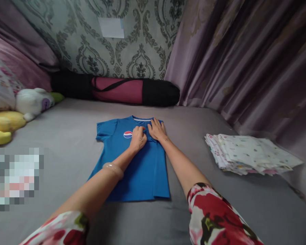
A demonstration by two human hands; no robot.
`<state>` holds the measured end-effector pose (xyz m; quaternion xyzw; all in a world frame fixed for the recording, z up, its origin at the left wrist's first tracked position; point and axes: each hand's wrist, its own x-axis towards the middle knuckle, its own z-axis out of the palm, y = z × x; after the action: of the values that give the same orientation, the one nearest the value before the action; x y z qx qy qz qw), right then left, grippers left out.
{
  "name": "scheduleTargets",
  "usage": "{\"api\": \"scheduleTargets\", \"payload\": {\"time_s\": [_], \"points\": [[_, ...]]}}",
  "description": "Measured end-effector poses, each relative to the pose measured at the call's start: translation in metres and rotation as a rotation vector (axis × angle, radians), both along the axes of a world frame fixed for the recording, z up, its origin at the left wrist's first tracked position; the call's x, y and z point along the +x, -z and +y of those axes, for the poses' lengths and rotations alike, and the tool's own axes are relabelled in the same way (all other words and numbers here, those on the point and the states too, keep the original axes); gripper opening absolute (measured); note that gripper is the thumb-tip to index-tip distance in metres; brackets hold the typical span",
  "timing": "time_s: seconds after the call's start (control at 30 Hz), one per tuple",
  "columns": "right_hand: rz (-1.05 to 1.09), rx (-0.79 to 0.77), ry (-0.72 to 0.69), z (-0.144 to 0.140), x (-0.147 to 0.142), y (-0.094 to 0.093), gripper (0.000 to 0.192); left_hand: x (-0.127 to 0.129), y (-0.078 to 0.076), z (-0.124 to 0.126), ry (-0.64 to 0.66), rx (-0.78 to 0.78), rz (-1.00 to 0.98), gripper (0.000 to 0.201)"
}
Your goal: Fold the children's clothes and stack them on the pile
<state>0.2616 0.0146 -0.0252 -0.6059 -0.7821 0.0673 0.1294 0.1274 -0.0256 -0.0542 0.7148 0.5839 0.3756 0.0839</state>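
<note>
A blue T-shirt with a round red, white and blue logo lies spread on the grey bed sheet, its neckline away from me. Its left sleeve sticks out; the right side is folded inward, with a lengthwise fold edge showing. My left hand is curled on the chest beside the logo, fingers closed on the fabric; the fingertips are partly hidden. Close by, my right hand rests flat on the shirt near the right shoulder, fingers stretched out.
A pile of folded patterned cloths lies on the bed at right. Along the wall stretches a long black and maroon bag. Plush toys sit at left, above a blurred patch. Purple curtains hang at right.
</note>
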Motion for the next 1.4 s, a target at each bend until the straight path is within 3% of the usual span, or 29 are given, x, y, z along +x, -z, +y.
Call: {"api": "scheduleTargets", "payload": {"time_s": [0.2,0.6,0.77,0.87,0.93,1.0,1.1,1.2,1.3,1.4], "points": [[-0.011,-0.068,-0.037,-0.04,0.004,-0.002,0.063,0.0,-0.002,0.001,-0.003,-0.022,0.029,0.029],[0.014,-0.193,-0.149,-0.189,0.014,-0.018,0.073,0.0,-0.004,0.0,0.001,-0.041,0.03,0.032],[0.069,-0.273,-0.26,-0.256,0.018,-0.035,0.069,-0.001,-0.012,0.0,0.03,-0.128,0.044,0.036],[0.107,-0.31,-0.364,-0.282,0.024,-0.05,0.065,-0.003,-0.021,-0.002,0.052,-0.175,0.06,0.036],[0.154,-0.329,-0.408,-0.284,0.028,-0.057,0.061,-0.005,-0.029,-0.006,0.071,-0.197,0.07,0.035],[0.174,-0.261,-0.354,-0.273,0.031,-0.059,0.057,-0.008,-0.036,-0.014,0.092,-0.226,0.079,0.033],[0.115,-0.123,-0.194,-0.248,0.033,-0.049,0.059,-0.017,-0.048,-0.038,0.145,-0.297,0.114,0.032],[0.05,-0.175,-0.169,-0.233,0.035,-0.036,0.065,-0.037,-0.062,-0.074,0.205,-0.382,0.172,0.036],[0.023,-0.235,-0.199,-0.223,0.037,-0.033,0.069,-0.07,-0.072,-0.114,0.16,-0.412,0.17,0.044],[0.009,-0.175,-0.169,-0.2,0.036,-0.039,0.071,-0.106,-0.07,-0.148,-0.013,-0.407,0.175,0.049]]}}
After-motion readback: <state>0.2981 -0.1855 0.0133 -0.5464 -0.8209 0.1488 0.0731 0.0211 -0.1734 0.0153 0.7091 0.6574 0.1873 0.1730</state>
